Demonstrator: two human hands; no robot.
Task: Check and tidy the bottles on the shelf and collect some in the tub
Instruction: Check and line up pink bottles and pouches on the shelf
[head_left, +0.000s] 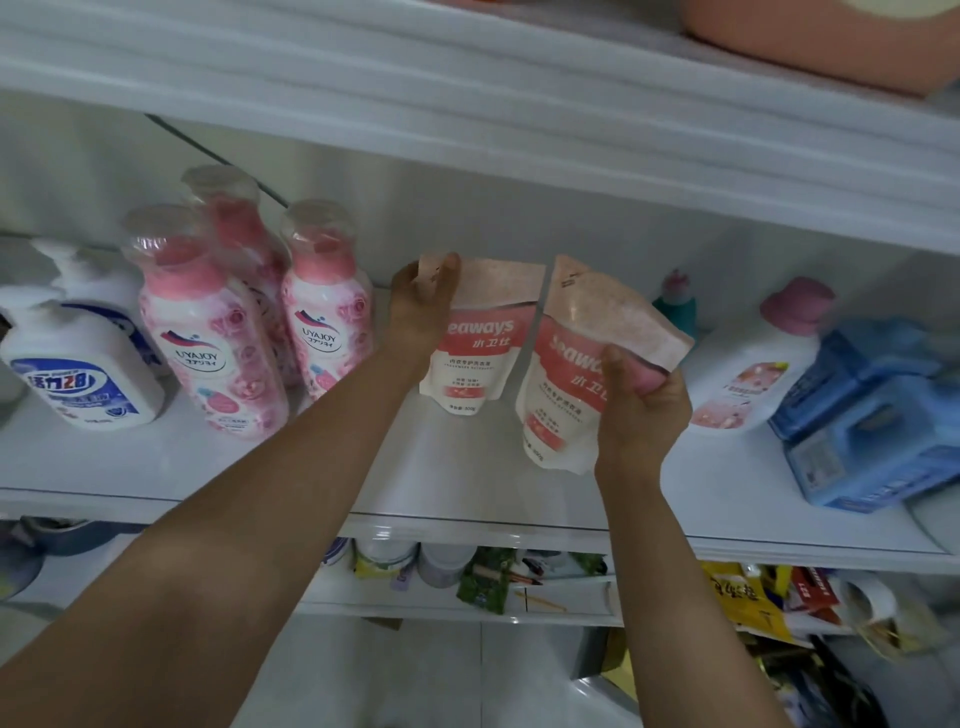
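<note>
Bottles (210, 332) in pink stand on the shelf (322, 467), left of two Seaways pouches; left hand (421, 306) grips the left pouch (480, 338), right hand (641, 410) clutches the right pouch (571, 364).

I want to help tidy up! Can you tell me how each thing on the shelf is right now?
Left pouch: upright on the shelf, top corner pinched by the left hand.
Right pouch: tilted, gripped by the right hand.
Three pink bottles: standing, caps wrapped in clear plastic.
White pump bottle: standing, leftmost.
White bottle with pink cap: standing, cap on.
Blue packs: stacked at the right.
</note>
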